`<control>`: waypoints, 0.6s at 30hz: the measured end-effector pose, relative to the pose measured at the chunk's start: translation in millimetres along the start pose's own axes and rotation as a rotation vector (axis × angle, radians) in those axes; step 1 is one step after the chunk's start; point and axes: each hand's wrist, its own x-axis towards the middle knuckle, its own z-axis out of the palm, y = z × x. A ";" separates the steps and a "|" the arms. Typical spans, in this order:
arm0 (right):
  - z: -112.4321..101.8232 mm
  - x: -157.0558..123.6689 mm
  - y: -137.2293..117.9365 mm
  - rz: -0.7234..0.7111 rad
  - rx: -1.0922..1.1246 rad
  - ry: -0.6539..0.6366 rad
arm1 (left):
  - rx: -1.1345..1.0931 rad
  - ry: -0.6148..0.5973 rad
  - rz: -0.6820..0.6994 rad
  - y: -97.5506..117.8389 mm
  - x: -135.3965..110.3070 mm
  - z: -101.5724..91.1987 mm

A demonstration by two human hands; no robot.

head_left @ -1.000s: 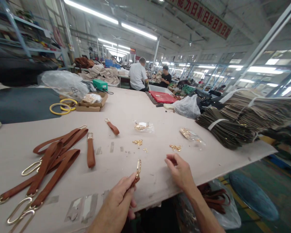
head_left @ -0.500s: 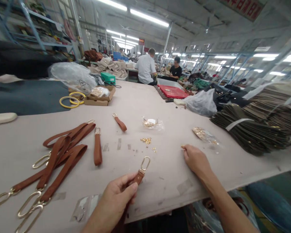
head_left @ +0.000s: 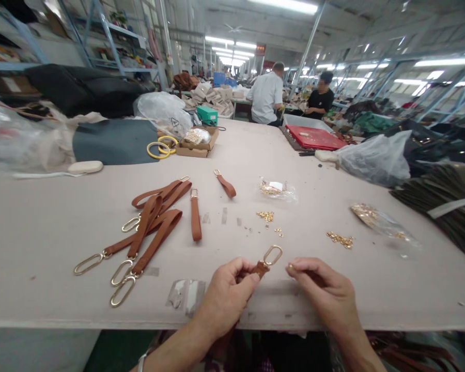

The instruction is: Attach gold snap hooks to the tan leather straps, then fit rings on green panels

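Note:
My left hand [head_left: 232, 292] is closed around a brown leather strap [head_left: 261, 268], near the gold oval clasp [head_left: 273, 255] at its end. The strap's other part runs down below the table edge. My right hand [head_left: 327, 289] pinches a tiny gold piece [head_left: 290, 266] between thumb and forefinger, just right of the clasp and apart from it. Its exact kind is too small to tell. Beyond that hand lies a pile of small gold fittings [head_left: 340, 239]. Another little heap of gold fittings [head_left: 265, 216] lies past the clasp, with a few loose rings [head_left: 278, 232] nearby.
Several brown straps with clasps [head_left: 155, 227] lie at left, two short straps [head_left: 196, 219] beside them. Bags of gold hardware [head_left: 366, 214] rest at right. Farther back are a cardboard box [head_left: 197, 150], tape rolls [head_left: 158, 150], a red tray [head_left: 318, 138] and two people.
My right hand has moved left from the gold pile at the right toward the clasp, with a small gold piece in its fingers. The view has turned left; my left hand still grips the strap.

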 end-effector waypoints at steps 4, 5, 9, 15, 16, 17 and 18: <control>28.7 -18.1 -27.6 -0.163 0.070 -0.043 | 0.075 0.068 0.088 -1.2 -4.3 2.8; 31.8 -20.6 -30.7 -0.197 0.037 -0.029 | 0.090 0.090 0.102 -2.3 -5.5 3.8; 38.0 -26.3 -35.8 -0.370 -0.135 0.047 | 0.083 0.135 0.192 -9.3 -8.3 9.8; 42.1 -27.8 -42.1 -0.511 -0.269 0.058 | 0.084 0.155 0.278 -14.6 -10.7 13.9; 42.4 -28.0 -42.9 -0.523 -0.280 0.058 | 0.105 0.164 0.297 -14.8 -11.6 13.6; 42.7 -28.4 -43.3 -0.533 -0.291 0.059 | 0.126 0.170 0.314 -14.9 -12.6 13.3; 43.0 -28.9 -43.5 -0.542 -0.302 0.062 | 0.149 0.174 0.328 -15.2 -13.7 12.9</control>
